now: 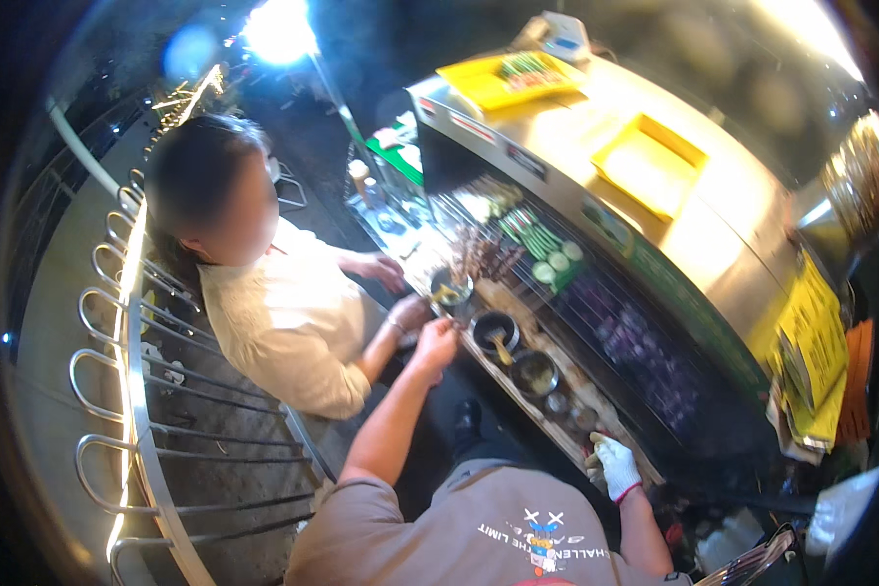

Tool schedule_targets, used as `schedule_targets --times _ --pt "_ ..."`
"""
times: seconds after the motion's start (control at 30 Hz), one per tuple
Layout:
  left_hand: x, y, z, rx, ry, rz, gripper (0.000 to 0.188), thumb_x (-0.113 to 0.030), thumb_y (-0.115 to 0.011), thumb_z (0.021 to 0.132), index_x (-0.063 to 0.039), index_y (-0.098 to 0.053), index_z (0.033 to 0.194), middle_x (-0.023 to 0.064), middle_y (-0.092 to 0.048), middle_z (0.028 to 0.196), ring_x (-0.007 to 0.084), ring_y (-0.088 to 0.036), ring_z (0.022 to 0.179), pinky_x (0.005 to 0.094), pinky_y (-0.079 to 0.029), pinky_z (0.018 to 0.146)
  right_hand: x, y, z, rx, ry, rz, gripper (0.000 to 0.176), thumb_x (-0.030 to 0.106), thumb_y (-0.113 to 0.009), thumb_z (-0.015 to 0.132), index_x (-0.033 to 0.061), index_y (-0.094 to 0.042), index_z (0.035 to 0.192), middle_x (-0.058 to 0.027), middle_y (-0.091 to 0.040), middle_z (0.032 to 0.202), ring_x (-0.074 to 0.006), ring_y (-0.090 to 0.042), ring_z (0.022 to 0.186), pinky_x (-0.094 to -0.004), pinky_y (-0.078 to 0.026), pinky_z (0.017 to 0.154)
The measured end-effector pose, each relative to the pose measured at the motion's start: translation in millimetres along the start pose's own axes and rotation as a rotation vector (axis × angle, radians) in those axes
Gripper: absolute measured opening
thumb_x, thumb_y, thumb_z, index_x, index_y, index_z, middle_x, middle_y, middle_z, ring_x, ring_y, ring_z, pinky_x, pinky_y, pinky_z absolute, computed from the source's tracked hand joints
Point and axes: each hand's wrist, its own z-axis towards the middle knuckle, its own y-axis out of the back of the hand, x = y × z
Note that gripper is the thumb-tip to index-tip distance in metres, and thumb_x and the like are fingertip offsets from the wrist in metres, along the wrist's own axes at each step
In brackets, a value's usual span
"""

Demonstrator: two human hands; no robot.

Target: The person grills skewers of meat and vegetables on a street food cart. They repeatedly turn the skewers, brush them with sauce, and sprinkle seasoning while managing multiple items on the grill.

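My left hand (437, 347), bare, is raised with curled fingers beside the seasoning shelf, close to a co-worker's hand (409, 313); whether it pinches anything is too small to tell. In a white knit glove, my right hand (612, 464) rests at the near end of the shelf; what it touches is unclear. Metal bowls (533, 373) stand on the shelf between my hands, one with a yellow-handled brush (501, 347) in it. Beyond them, a grill (513, 242) carries skewers of brown meat (476, 256), green vegetables (531, 233) and round pale slices (559, 261).
A co-worker in a cream shirt (286, 322) stands at the left, before a metal railing (143, 366). Yellow trays (648, 168) sit on the steel counter behind the grill. Yellow printed bags (813, 351) hang at the right. Several bundled skewers (754, 560) lie at the lower right.
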Motion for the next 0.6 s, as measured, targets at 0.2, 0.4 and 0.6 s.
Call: schedule_targets --times 0.2,0.4,0.6 --pt "-9 61 34 0.0 0.043 -0.149 0.022 -0.02 -0.051 0.098 -0.003 -0.064 0.093 -0.0031 -0.055 0.067 0.0058 -0.046 0.053 0.0217 -0.035 0.046 296 -227 25 0.396 0.864 -0.54 0.06 0.023 -0.052 0.09 0.0097 -0.035 0.146 -0.0226 -0.065 0.109 -0.027 -0.067 0.091 -0.0343 -0.051 0.078" --pt "-21 100 66 0.07 0.067 -0.305 0.017 -0.017 -0.05 0.098 -0.005 -0.061 0.092 -0.0005 -0.056 0.07 0.0074 -0.048 0.053 0.0218 -0.035 0.045 368 -293 20 0.304 1.354 -0.599 0.045 0.015 -0.061 0.088 0.0037 -0.054 0.13 -0.0247 -0.065 0.095 -0.0358 -0.067 0.079 -0.0396 -0.052 0.071" --pt "-33 116 76 -0.006 0.028 -0.543 0.013 -0.017 -0.055 0.098 -0.007 -0.058 0.09 -0.0007 -0.054 0.071 0.0035 -0.04 0.049 0.0184 -0.029 0.042 244 -238 64 0.393 0.409 -0.827 0.048 0.032 -0.05 0.094 0.008 -0.05 0.136 -0.0184 -0.055 0.131 -0.0332 -0.055 0.118 -0.0376 -0.041 0.102"
